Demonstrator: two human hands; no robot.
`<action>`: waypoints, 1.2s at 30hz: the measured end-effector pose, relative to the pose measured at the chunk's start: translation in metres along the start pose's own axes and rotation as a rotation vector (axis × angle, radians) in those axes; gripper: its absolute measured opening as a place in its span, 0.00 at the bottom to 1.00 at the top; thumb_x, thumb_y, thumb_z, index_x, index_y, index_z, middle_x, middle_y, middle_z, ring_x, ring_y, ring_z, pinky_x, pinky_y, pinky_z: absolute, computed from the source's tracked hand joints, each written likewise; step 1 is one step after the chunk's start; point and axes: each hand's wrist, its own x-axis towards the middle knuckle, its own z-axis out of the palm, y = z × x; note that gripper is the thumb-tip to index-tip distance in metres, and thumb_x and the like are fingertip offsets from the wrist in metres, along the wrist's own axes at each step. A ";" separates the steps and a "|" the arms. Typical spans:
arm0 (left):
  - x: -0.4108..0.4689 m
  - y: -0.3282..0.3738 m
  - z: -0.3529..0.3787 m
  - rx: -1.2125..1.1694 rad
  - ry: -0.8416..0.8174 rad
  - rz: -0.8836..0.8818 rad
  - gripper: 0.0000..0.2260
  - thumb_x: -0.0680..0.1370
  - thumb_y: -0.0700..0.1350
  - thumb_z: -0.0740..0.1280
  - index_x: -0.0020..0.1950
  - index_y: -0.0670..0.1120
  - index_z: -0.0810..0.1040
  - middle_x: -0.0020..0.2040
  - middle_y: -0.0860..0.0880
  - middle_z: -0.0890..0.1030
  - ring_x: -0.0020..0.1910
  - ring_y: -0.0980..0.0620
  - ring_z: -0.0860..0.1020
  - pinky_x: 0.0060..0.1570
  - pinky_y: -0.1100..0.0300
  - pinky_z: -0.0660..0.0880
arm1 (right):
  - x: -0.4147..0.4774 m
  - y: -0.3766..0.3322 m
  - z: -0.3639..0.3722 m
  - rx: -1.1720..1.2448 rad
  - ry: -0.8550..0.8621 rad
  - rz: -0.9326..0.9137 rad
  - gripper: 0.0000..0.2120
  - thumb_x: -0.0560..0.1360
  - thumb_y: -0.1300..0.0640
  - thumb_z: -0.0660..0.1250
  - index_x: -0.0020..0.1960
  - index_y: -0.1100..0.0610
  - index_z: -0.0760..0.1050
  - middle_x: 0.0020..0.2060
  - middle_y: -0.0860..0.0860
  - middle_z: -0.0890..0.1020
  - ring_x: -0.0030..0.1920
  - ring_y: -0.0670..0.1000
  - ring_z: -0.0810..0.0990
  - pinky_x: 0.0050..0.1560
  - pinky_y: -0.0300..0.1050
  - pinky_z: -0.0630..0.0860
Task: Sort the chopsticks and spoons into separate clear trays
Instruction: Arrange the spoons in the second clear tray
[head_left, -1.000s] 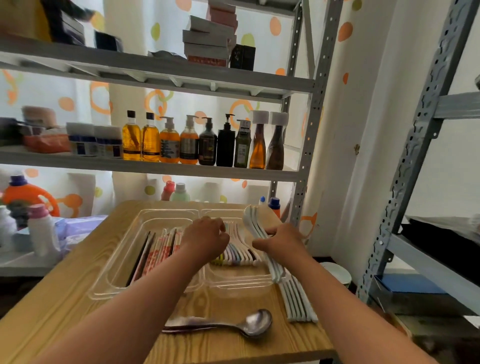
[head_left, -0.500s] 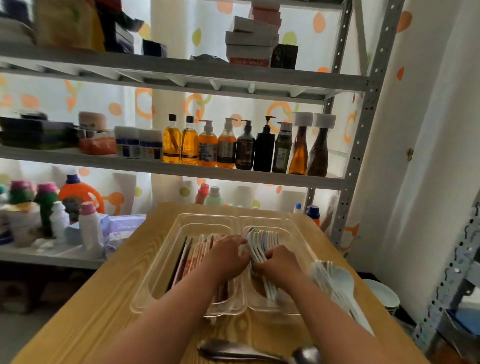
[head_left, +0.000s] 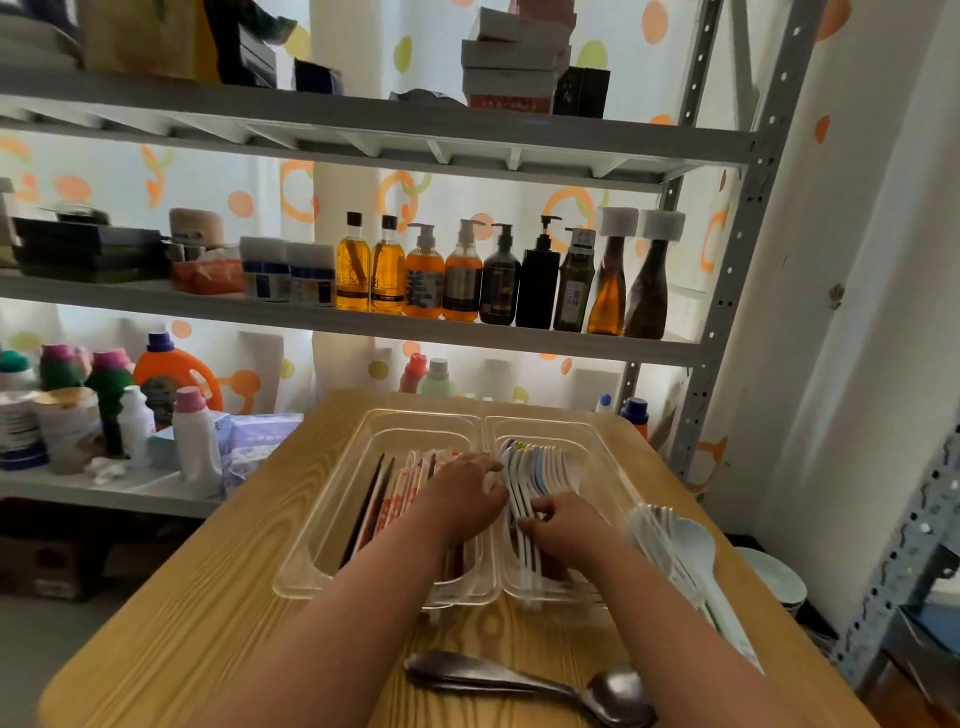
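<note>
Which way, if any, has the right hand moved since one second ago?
Yes: the right hand went leftward, from the right clear plastic tray's right rim into it.

Left of the left hand (head_left: 462, 499), open table (head_left: 197, 597); right of the right hand (head_left: 566, 530), white spoons (head_left: 685, 561) block; behind the wrists, a metal spoon (head_left: 524, 678).

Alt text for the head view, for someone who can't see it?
The left hand and right hand meet at a row of pastel spoons in the right clear tray, beside a left tray of chopsticks, on a table. White spoons and metal spoons lie outside the trays.
</note>
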 end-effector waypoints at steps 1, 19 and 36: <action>0.000 0.000 0.000 0.002 -0.001 -0.001 0.19 0.80 0.48 0.60 0.72 0.49 0.69 0.74 0.49 0.66 0.74 0.50 0.62 0.70 0.54 0.60 | 0.001 0.000 0.000 -0.005 -0.002 -0.004 0.19 0.77 0.52 0.63 0.67 0.56 0.71 0.56 0.54 0.79 0.55 0.51 0.77 0.56 0.44 0.74; -0.002 0.003 -0.003 -0.014 -0.065 -0.022 0.24 0.79 0.53 0.64 0.73 0.49 0.66 0.76 0.48 0.62 0.75 0.48 0.60 0.71 0.52 0.59 | -0.002 -0.008 -0.003 0.006 0.132 -0.038 0.16 0.75 0.60 0.63 0.62 0.60 0.73 0.55 0.57 0.79 0.50 0.52 0.78 0.47 0.40 0.74; 0.002 0.003 -0.009 0.001 -0.111 -0.015 0.27 0.77 0.52 0.66 0.74 0.49 0.65 0.76 0.49 0.63 0.75 0.47 0.61 0.71 0.52 0.59 | 0.003 -0.012 0.004 -0.048 0.216 -0.062 0.09 0.73 0.62 0.65 0.52 0.61 0.77 0.47 0.56 0.81 0.43 0.50 0.76 0.43 0.40 0.73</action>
